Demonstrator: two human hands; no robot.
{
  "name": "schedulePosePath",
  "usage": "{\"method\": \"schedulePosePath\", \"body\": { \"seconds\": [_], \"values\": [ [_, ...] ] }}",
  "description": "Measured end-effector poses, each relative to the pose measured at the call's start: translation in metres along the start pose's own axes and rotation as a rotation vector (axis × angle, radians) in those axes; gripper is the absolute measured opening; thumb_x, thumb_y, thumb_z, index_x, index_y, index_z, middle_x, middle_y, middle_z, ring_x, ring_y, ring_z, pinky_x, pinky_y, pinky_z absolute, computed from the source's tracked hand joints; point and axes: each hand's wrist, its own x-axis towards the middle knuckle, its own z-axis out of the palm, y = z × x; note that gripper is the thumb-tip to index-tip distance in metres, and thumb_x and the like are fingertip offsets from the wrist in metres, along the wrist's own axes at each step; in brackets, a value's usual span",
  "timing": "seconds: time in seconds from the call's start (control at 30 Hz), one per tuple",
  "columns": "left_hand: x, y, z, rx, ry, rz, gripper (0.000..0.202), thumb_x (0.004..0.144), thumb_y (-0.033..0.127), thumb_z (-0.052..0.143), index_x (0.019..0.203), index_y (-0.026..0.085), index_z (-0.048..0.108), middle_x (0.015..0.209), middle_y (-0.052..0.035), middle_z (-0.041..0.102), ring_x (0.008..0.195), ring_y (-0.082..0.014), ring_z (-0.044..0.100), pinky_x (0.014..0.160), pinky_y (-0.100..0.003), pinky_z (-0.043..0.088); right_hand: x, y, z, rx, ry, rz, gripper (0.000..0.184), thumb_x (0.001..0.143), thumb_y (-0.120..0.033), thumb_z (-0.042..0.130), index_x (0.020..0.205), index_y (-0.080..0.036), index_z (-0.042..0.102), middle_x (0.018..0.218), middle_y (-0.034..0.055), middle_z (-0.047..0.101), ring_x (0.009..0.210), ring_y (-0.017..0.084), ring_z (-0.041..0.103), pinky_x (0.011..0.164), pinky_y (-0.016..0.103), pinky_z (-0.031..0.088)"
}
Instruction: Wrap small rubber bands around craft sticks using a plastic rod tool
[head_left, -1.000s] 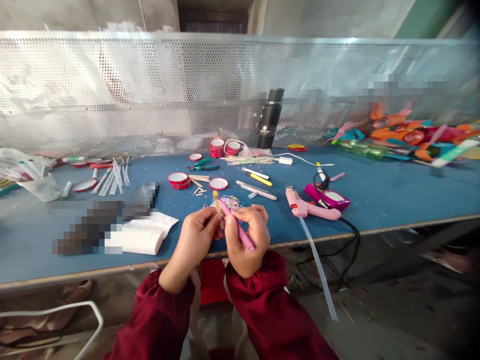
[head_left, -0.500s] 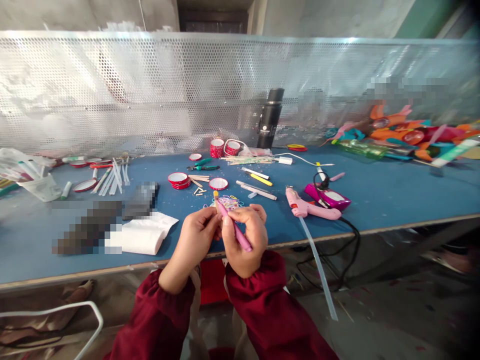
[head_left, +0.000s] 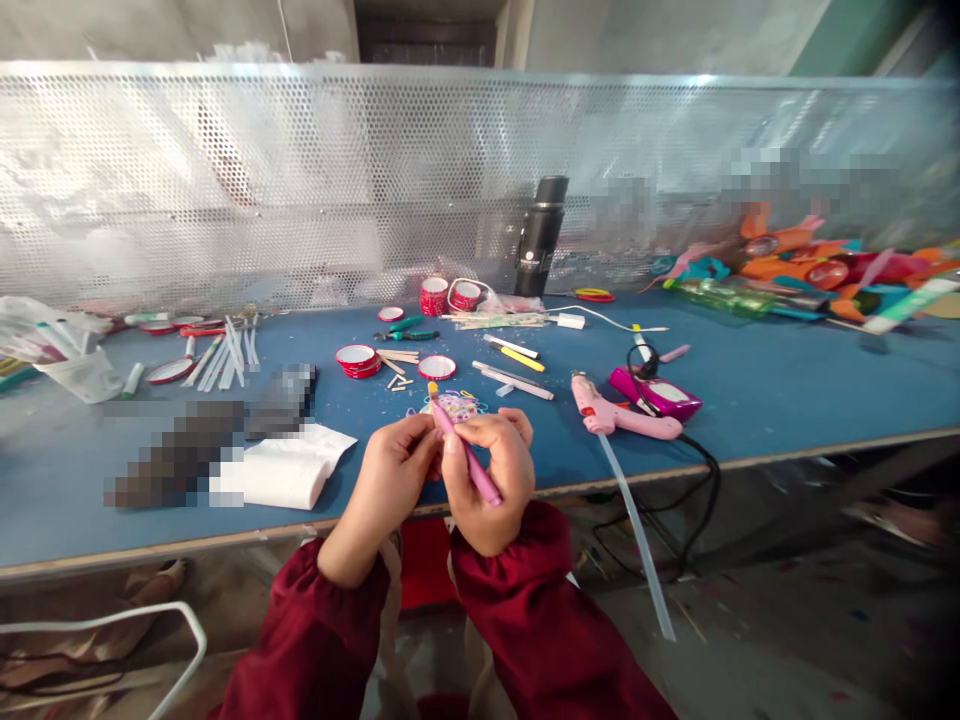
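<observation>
My right hand (head_left: 495, 475) is closed around a pink pen (head_left: 482, 474), whose upper end slants up and left towards the other hand. Beside it, my left hand (head_left: 397, 468) pinches with thumb and forefinger, nearly touching the right fingers. A small yellow-topped piece (head_left: 433, 389) sticks up just above the left fingertips, at the pen's upper end. Whether the left fingers hold it or it belongs to the pen, I cannot tell. Behind the hands lies a heap of coloured rubber bands (head_left: 461, 403), partly hidden. A red-rimmed round lid (head_left: 436, 368) lies just beyond.
On the right lies a pink glue gun (head_left: 626, 420) with a long glue stick hanging over the table edge, beside a purple box (head_left: 660, 395). White tissue (head_left: 281, 475) lies at left. Markers (head_left: 517, 380), pliers (head_left: 407, 334), and a black flask (head_left: 540, 240) stand or lie farther back.
Both hands stay in nearly the same place. The pink pen has shifted very slightly in the right hand.
</observation>
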Motion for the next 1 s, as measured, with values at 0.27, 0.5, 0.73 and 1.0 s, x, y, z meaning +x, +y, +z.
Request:
{"method": "schedulePosePath", "body": {
  "seconds": [0.27, 0.5, 0.73, 1.0],
  "values": [
    [0.0005, -0.0015, 0.0003, 0.001, -0.004, 0.002, 0.030, 0.095, 0.038, 0.061, 0.075, 0.017, 0.066, 0.061, 0.0012, 0.060, 0.058, -0.0126, 0.053, 0.058, -0.022, 0.043, 0.0006, 0.0012, 0.0005, -0.022, 0.004, -0.002, 0.007, 0.095, -0.018, 0.065, 0.096, -0.024, 0.062, 0.083, -0.0010, 0.074, 0.077, 0.018, 0.071, 0.100, 0.045, 0.048],
    [0.0008, -0.0011, 0.0007, -0.031, -0.010, -0.026, 0.032, 0.094, 0.040, 0.064, 0.072, 0.017, 0.065, 0.060, 0.0009, 0.061, 0.056, -0.0126, 0.053, 0.056, -0.022, 0.043, -0.0003, 0.0010, 0.0007, -0.016, 0.040, 0.022, 0.008, 0.095, -0.017, 0.066, 0.096, -0.023, 0.062, 0.085, -0.0008, 0.074, 0.077, 0.017, 0.071, 0.101, 0.045, 0.047],
    [0.0010, -0.0005, 0.0007, -0.014, -0.010, -0.024, 0.033, 0.094, 0.041, 0.063, 0.071, 0.017, 0.065, 0.059, 0.0007, 0.060, 0.056, -0.0128, 0.052, 0.055, -0.022, 0.043, 0.0008, 0.0007, 0.0007, -0.015, 0.035, 0.050, 0.008, 0.094, -0.016, 0.065, 0.096, -0.023, 0.062, 0.085, -0.0008, 0.073, 0.078, 0.017, 0.071, 0.102, 0.044, 0.045],
    [0.0001, -0.0009, 0.0004, 0.003, -0.020, -0.003, 0.032, 0.095, 0.039, 0.062, 0.073, 0.017, 0.066, 0.061, 0.0009, 0.060, 0.058, -0.0128, 0.052, 0.057, -0.022, 0.043, -0.0002, 0.0002, 0.0000, -0.004, 0.007, 0.029, 0.009, 0.095, -0.016, 0.065, 0.096, -0.024, 0.062, 0.086, -0.0010, 0.074, 0.079, 0.017, 0.071, 0.103, 0.044, 0.044]
  ]
}}
